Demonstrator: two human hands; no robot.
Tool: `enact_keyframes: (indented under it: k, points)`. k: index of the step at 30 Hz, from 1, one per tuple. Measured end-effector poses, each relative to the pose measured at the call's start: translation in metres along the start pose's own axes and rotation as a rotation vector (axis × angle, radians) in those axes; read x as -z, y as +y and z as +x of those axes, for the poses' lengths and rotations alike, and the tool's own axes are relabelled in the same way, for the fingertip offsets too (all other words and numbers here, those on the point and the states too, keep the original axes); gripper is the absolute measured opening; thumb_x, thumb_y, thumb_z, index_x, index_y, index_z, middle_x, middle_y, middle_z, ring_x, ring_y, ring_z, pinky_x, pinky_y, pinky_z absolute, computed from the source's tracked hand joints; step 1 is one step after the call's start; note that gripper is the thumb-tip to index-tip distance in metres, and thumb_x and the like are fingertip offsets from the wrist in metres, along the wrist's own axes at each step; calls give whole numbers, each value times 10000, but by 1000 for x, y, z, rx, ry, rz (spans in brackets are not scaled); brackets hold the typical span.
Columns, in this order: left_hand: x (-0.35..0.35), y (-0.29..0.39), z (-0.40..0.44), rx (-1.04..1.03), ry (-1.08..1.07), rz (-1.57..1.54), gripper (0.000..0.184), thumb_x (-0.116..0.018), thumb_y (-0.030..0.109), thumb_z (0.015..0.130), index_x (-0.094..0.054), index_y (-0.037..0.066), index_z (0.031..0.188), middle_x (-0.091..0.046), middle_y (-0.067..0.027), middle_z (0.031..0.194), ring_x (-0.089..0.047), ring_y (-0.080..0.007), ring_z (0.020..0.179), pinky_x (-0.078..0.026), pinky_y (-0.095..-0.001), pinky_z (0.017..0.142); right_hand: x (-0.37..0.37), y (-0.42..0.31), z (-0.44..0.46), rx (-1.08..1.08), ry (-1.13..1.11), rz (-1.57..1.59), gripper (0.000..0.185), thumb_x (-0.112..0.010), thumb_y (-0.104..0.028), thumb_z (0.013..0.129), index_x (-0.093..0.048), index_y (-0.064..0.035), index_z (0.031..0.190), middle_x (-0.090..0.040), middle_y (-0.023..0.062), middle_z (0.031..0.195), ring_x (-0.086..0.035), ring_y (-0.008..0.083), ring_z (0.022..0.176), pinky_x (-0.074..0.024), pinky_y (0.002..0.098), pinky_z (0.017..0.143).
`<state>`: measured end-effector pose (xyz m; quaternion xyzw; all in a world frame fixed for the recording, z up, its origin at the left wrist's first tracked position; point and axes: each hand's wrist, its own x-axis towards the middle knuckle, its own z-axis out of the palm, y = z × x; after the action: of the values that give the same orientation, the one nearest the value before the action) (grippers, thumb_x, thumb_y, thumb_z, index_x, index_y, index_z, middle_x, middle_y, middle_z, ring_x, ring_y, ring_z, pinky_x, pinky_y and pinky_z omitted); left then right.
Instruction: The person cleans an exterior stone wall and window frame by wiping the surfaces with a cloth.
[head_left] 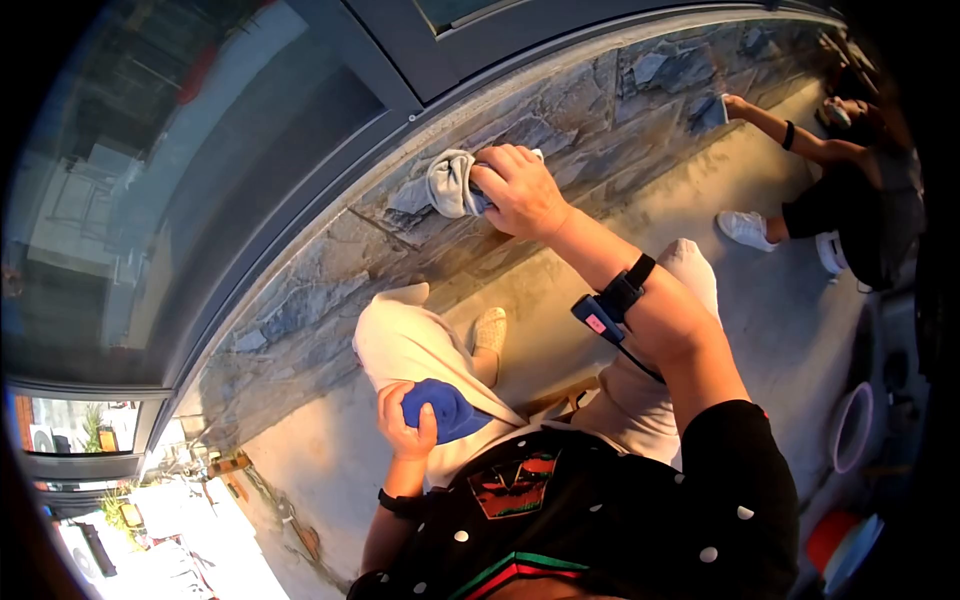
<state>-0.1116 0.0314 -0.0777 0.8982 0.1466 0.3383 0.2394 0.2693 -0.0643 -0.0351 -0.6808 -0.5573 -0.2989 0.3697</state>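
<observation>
My right hand (522,192) is closed around a bunched light grey cloth (455,184) and presses it against the stone-clad wall (360,245) below the window frame. The fingers curl over the cloth, so part of it is hidden. Down by my lap, my left hand (405,420) grips a blue cloth (440,410), folded into a rounded wad, its thumb lying across the front. This blue wad sits over my light-coloured trouser leg (400,345), away from the wall.
A dark-framed glass window (200,200) rises above the wall. At the right a co-worker (850,190) crouches, one hand holding a cloth (711,114) to the same wall. A round pale-rimmed basin (838,430) and a red container (830,538) stand at lower right.
</observation>
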Motion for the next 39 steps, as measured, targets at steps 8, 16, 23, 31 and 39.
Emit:
enact_keyframes:
  k: [8, 16, 23, 31, 39]
  points:
    - [2, -8, 1, 8, 10, -13, 393, -661, 304, 858, -611, -26, 1065, -626, -210, 970, -620, -381, 862, -519, -449, 799, 20, 46, -6, -339, 310, -65, 464, -729, -42, 612, -580, -21, 1051, -588, 169, 1074, -590, 395, 977, -515, 462, 807]
    - [0, -7, 6, -16, 0, -34, 382, -662, 293, 860, -614, -31, 1058, -628, -210, 958, -620, -382, 854, -522, -445, 793, -23, -6, -7, -43, 178, -120, 307, -672, -95, 684, -619, -45, 983, -604, 119, 1066, -595, 294, 929, -484, 399, 819]
    - [-1, -2, 6, -31, -2, -6, 369, -663, 278, 861, -615, -26, 1065, -631, -209, 961, -623, -378, 863, -522, -442, 797, -53, -21, -38, 145, -192, -97, 217, -644, -164, 732, -641, -92, 936, -560, 74, 969, -570, 247, 949, -458, 369, 821]
    - [-2, -1, 0, 7, 35, 3, 376, -666, 284, 856, -613, -25, 1064, -629, -203, 974, -620, -378, 874, -516, -440, 808, 3, -2, 1, -14, 188, 18, 459, -728, -73, 613, -627, -69, 1060, -578, 111, 1135, -571, 317, 1036, -456, 424, 903]
    - [0, -12, -2, 34, 9, -33, 433, -635, 339, 875, -602, -43, 1076, -616, -204, 994, -611, -369, 902, -499, -439, 839, -21, -14, 11, 74, 129, -55, 344, -711, -151, 638, -646, -96, 972, -598, 51, 1092, -564, 249, 961, -465, 380, 819]
